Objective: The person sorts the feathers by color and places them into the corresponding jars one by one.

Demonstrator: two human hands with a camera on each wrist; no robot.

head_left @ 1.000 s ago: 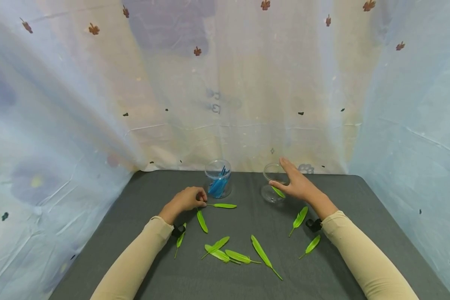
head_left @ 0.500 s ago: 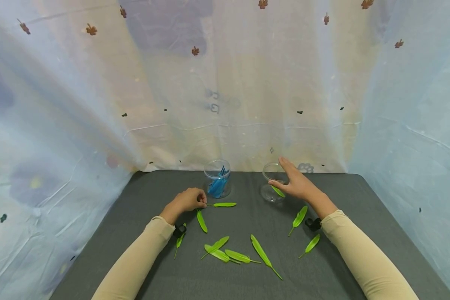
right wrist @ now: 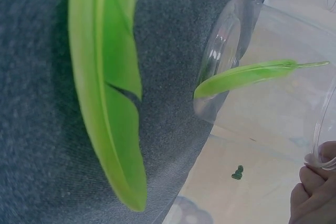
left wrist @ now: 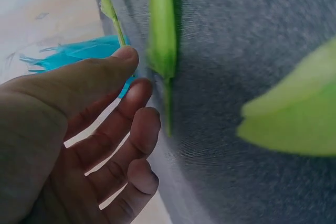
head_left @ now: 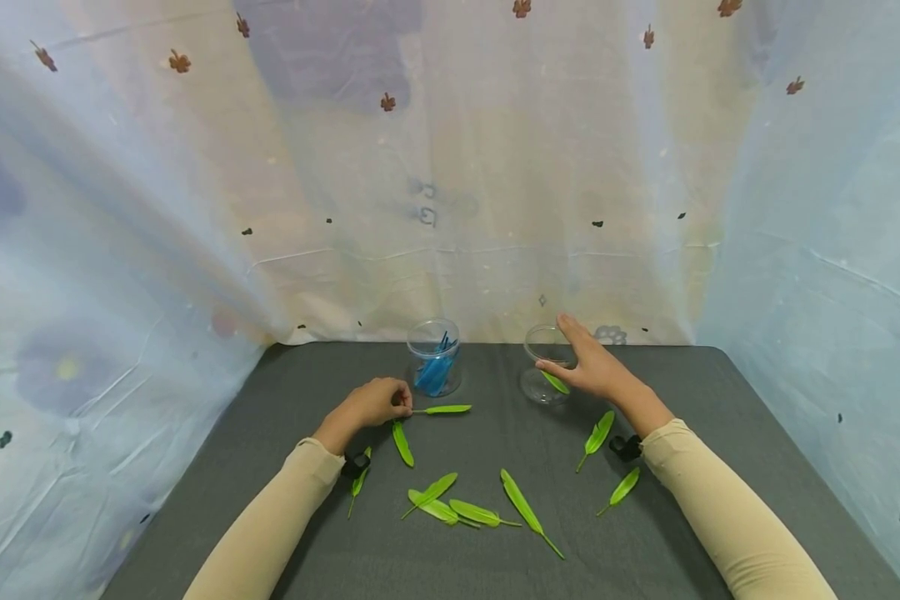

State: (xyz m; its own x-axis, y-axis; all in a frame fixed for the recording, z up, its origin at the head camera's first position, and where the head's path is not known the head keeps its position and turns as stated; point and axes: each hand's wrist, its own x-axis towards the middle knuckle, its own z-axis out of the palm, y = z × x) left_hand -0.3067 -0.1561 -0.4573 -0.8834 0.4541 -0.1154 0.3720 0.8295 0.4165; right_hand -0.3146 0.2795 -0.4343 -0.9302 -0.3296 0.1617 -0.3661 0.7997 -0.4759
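Observation:
My left hand [head_left: 375, 402] pinches the quill of a green feather [head_left: 448, 409] between thumb and forefinger; the feather points right, low over the table. In the left wrist view that feather [left wrist: 107, 3] rises from the thumb tip, the other fingers loosely curled. Another green feather [head_left: 402, 443] lies just below this hand. My right hand [head_left: 598, 367] holds the rim of a clear plastic cup [head_left: 537, 398], thumb on the near side. Inside the cup, one green feather [right wrist: 252, 78] leans with its quill toward the rim. Only some right fingers [right wrist: 317, 190] show in the right wrist view.
A second clear cup [head_left: 414, 354] holding blue feathers [head_left: 435, 375] stands left of the gripped cup. Several green feathers, among them a long one [head_left: 521, 500], lie on the dark grey table [head_left: 480, 575]. A patterned curtain [head_left: 487, 275] hangs behind the table.
Both hands stay nearly still, the left on the feather's quill and the right at the cup. The head view shifts very slightly.

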